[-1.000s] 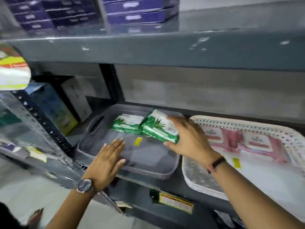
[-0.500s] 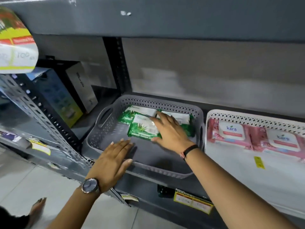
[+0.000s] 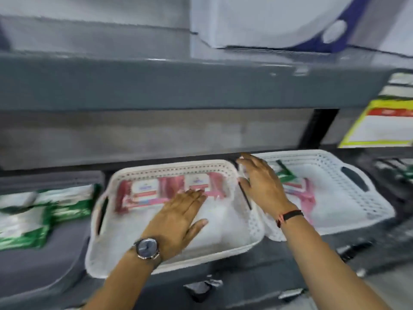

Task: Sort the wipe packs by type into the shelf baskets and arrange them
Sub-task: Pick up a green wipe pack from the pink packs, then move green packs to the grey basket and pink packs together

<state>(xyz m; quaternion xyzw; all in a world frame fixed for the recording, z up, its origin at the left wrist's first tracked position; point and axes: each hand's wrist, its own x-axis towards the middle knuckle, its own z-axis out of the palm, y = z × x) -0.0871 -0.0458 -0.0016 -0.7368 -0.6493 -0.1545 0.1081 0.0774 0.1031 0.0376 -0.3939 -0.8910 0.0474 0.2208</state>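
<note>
Left hand, watch on its wrist, lies flat and open inside the middle white basket, grasping nothing, fingertips touching the near edge of the pink packs lined along the basket's back wall. Right hand, dark band at the wrist, is open and empty over the rim where the middle basket meets the right white basket, which holds a few packs, pink and green, blurred. Green packs lie in the grey basket at far left; all three baskets stand side by side on the grey shelf.
</note>
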